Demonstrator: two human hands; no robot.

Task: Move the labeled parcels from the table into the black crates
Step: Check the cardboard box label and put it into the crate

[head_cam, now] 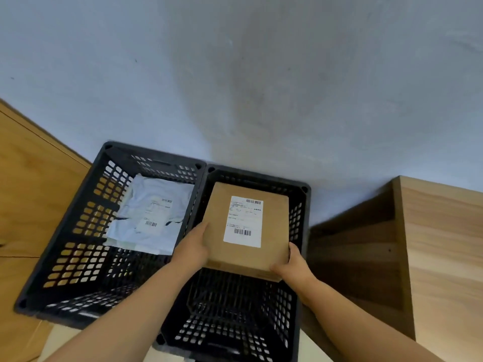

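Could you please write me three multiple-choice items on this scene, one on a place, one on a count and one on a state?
1. Where is the brown box?
A. over the right crate
B. in the left crate
C. on the floor

2. How many black crates are there?
A. one
B. two
C. three

3. How is the box held?
A. by the left hand only
B. by neither hand
C. by both hands, the right hand too

Answers: 1 A, it sits above that crate's opening. 2 B, two stand side by side. 3 C, a hand grips each side.
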